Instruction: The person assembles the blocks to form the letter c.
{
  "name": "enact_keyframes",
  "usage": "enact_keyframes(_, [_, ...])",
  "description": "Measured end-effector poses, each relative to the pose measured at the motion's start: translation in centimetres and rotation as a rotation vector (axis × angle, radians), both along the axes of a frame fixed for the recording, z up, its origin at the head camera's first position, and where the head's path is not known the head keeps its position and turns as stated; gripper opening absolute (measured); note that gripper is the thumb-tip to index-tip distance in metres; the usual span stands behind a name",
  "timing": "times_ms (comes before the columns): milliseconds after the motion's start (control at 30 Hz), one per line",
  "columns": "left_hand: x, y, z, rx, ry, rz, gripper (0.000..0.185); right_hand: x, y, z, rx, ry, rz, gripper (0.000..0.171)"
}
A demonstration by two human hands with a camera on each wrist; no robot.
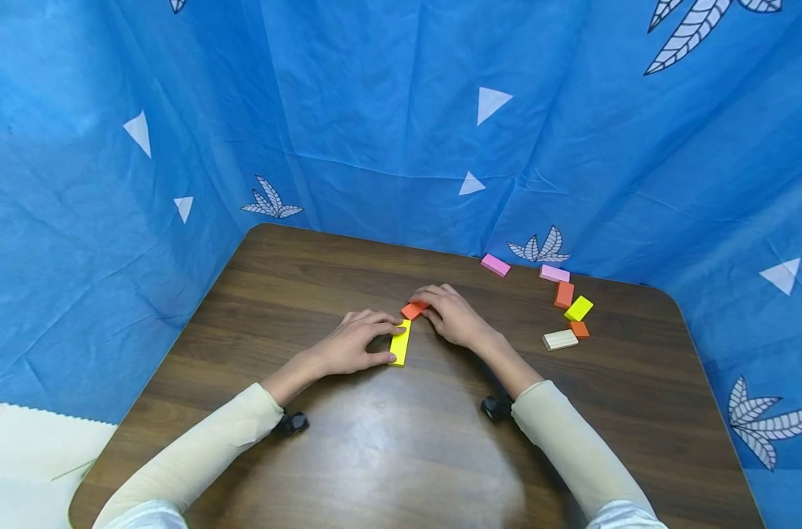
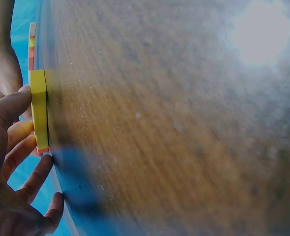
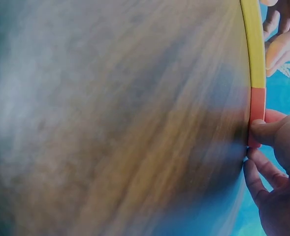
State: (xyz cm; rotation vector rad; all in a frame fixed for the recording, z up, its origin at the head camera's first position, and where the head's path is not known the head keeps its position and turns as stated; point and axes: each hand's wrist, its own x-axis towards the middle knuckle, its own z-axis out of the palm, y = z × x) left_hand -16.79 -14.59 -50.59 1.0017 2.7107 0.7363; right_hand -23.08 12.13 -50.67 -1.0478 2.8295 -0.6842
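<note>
Loose coloured blocks (image 1: 563, 303) on wooden table (image 1: 401, 441), blue cloth (image 1: 374, 110) behind.

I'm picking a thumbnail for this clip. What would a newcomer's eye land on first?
First, the two hands meeting mid-table: the left hand grips a long yellow block lying flat, and the right hand pinches an orange block at its far end. Next, the loose cluster of blocks near the table's far right corner, against the blue patterned cloth behind.

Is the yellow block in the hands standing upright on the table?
No, the yellow block lies flat on the table, gripped by the left hand.
</note>
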Motion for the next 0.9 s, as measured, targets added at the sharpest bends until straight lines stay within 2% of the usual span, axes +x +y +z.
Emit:
enact_keyframes(400, [-0.04, -0.07, -0.28, 0.008, 0.000, 0.002, 0.055, -0.08, -0.06, -0.26, -0.003, 0.007, 0.001, 0.035])
enact_keyframes(900, [0.11, 0.01, 0.18, 0.015, -0.004, 0.003, 0.054, 0.01, 0.00, -0.16, -0.032, 0.012, 0.003, 0.034])
